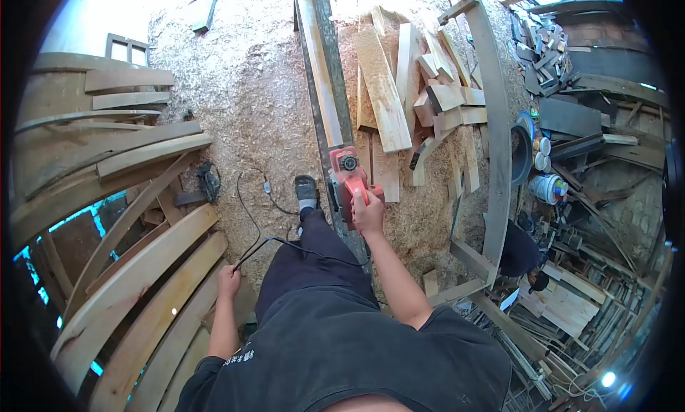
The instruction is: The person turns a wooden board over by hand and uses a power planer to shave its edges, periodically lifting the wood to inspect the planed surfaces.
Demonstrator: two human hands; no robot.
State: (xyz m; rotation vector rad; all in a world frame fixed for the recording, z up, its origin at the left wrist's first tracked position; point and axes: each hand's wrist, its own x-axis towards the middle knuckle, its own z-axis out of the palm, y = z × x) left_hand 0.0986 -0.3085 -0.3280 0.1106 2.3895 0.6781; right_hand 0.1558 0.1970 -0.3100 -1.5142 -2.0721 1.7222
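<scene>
My right hand (367,213) is wrapped round the handle of a red electric planer (347,176). The planer sits on a long, narrow wooden board (317,69), which runs away from me along a dark beam (333,76). Off to the left, my left hand (229,280) is closed around the black power cord (285,240). From that hand the cord passes over my thighs toward the planer's rear. An inline connector (267,187) lies on the cord near my foot.
Wood shavings (242,112) cover the floor. Cut wood pieces (385,91) lie piled right of the beam, inside a wooden frame (496,126). Curved planks (143,290) stack up on my left. Another person (521,251) bends over at the right, near several buckets (548,188).
</scene>
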